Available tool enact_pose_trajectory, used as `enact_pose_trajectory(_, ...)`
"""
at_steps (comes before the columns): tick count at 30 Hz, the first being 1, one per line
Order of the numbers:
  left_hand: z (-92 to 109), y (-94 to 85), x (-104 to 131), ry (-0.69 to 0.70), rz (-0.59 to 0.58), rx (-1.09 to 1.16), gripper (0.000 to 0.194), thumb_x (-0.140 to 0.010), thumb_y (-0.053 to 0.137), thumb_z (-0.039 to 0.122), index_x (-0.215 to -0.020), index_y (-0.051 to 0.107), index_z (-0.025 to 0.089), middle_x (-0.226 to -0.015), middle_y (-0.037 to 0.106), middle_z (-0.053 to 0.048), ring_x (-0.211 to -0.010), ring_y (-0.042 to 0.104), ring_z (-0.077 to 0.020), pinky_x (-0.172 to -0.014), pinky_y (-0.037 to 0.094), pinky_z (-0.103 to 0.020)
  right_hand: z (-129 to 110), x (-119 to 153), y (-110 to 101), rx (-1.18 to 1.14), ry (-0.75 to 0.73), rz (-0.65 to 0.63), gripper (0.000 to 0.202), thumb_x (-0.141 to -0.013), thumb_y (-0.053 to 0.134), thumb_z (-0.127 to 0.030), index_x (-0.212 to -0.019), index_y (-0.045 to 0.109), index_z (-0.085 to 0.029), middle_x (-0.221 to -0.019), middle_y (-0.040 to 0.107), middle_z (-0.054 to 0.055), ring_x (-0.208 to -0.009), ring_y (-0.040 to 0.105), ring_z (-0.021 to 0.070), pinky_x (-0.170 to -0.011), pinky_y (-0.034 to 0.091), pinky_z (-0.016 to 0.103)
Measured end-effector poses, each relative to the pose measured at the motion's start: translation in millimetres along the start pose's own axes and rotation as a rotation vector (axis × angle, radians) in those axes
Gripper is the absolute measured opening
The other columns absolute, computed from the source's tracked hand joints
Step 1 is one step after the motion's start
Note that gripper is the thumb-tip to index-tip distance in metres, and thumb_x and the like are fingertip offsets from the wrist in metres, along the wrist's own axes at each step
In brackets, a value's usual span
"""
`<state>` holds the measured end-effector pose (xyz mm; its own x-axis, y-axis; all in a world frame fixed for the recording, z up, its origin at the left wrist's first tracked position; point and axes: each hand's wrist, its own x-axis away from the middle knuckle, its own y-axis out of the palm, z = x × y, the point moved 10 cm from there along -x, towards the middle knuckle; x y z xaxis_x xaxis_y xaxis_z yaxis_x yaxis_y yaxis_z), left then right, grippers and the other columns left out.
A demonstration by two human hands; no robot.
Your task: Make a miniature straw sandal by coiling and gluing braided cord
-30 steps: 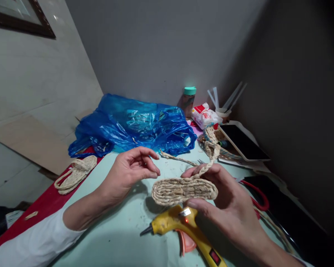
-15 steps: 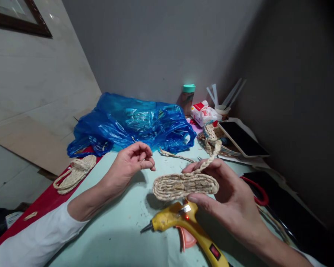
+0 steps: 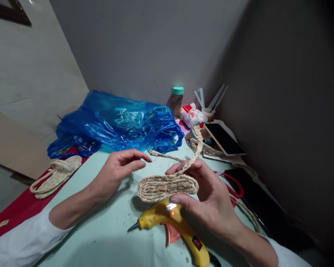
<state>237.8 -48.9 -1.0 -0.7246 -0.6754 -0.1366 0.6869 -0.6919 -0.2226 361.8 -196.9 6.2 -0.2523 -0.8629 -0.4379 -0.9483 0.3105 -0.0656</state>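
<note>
Bench point(image 3: 108, 239) beneath, right hand point(image 3: 208, 196) pinches a coil point(image 3: 167, 188); left hand point(image 3: 111, 172), fingers parted, looks empty. A slack pinch could drop the coil onto the glue gun point(image 3: 182, 224).

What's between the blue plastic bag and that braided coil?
In the head view, a loose straw-coloured strand lies on the pale green tabletop between the blue bag and the coil. The left hand partly juts into that stretch.
</note>
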Motion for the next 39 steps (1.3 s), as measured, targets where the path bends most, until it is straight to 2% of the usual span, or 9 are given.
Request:
enact_pose_trajectory(3,19,28.5,6,0.096,-0.204,-0.012,0.026,-0.079,0.072,0.031,-0.103,0.077,0.023,-0.109,0.071,-0.005,-0.104,0.062,-0.0233,-0.091,0.049,-0.031,0,1,2,-0.011,-0.023,-0.016,0.034,-0.086,0.078,-0.023,-0.109,0.055,-0.031,-0.112,0.064,0.000,-0.103,0.064,0.0187,-0.090,0.053,0.034)
enact_pose_trajectory(5,29,44.9,12,0.123,-0.307,-0.066,0.029,-0.075,0.076,0.026,-0.103,0.078,0.022,-0.109,0.072,-0.005,-0.105,0.063,-0.0249,-0.094,0.048,-0.034,-2,2,2,-0.003,-0.053,-0.016,0.034,-0.086,0.077,-0.022,-0.111,0.055,-0.031,-0.112,0.064,0.000,-0.104,0.064,0.0187,-0.092,0.052,0.034)
enact_pose_trajectory(7,34,50.2,13,0.133,-0.296,-0.135,0.025,-0.075,0.077,0.024,-0.100,0.079,0.022,-0.103,0.073,-0.005,-0.099,0.064,-0.0239,-0.090,0.048,-0.034,-3,2,1,0.021,-0.067,-0.013,0.034,-0.087,0.077,-0.021,-0.112,0.056,-0.032,-0.112,0.064,0.000,-0.104,0.064,0.0189,-0.093,0.051,0.035)
enact_pose_trajectory(15,43,47.4,9,0.127,-0.204,-0.103,0.005,-0.077,0.076,0.021,-0.074,0.080,0.022,-0.074,0.071,-0.002,-0.071,0.061,-0.0163,-0.062,0.046,-0.024,-5,2,4,0.026,-0.045,-0.057,0.039,-0.086,0.078,-0.022,-0.116,0.057,-0.034,-0.122,0.061,0.001,-0.116,0.058,0.0214,-0.102,0.048,0.038)
enact_pose_trajectory(19,38,33.6,8,0.077,-0.142,-0.088,0.009,-0.073,0.080,0.020,-0.081,0.079,0.024,-0.078,0.072,0.000,-0.066,0.061,-0.0136,-0.057,0.047,-0.020,4,2,4,-0.067,0.069,-0.091,0.034,-0.089,0.072,-0.044,-0.120,0.062,-0.033,-0.126,0.060,0.004,-0.118,0.056,0.0248,-0.102,0.046,0.038)
enact_pose_trajectory(22,35,29.0,9,0.098,-0.125,-0.102,0.020,-0.071,0.082,0.018,-0.089,0.078,0.025,-0.082,0.072,0.000,-0.067,0.062,-0.0133,-0.056,0.048,-0.018,13,1,-2,-0.230,0.143,-0.033,0.025,-0.096,0.062,-0.046,-0.113,0.069,-0.029,-0.118,0.064,0.005,-0.115,0.058,0.0227,-0.097,0.049,0.032)
enact_pose_trajectory(27,26,37.2,9,0.097,-0.201,-0.045,0.015,-0.077,0.079,0.018,-0.089,0.081,0.027,-0.084,0.074,-0.001,-0.071,0.066,-0.0152,-0.063,0.052,-0.020,29,-2,-8,-0.370,0.280,0.056,0.010,-0.094,0.069,-0.033,-0.100,0.072,-0.026,-0.097,0.067,0.001,-0.093,0.063,0.0126,-0.087,0.051,0.020)
enact_pose_trajectory(34,34,40.4,7,0.186,-0.257,-0.118,0.015,-0.078,0.079,0.023,-0.090,0.084,0.031,-0.076,0.077,-0.004,-0.070,0.069,-0.0207,-0.068,0.054,-0.029,20,-1,-7,-0.373,0.234,0.010,0.013,-0.095,0.067,-0.034,-0.102,0.071,-0.024,-0.099,0.066,0.003,-0.097,0.062,0.0167,-0.089,0.051,0.027)
enact_pose_trajectory(39,34,50.1,12,0.197,-0.339,-0.129,0.018,-0.081,0.076,0.022,-0.094,0.084,0.031,-0.075,0.076,-0.007,-0.071,0.069,-0.0217,-0.067,0.055,-0.030,27,-1,-9,-0.293,0.281,0.056,0.005,-0.095,0.069,-0.030,-0.093,0.070,-0.025,-0.088,0.065,-0.001,-0.083,0.061,0.0121,-0.078,0.050,0.023)
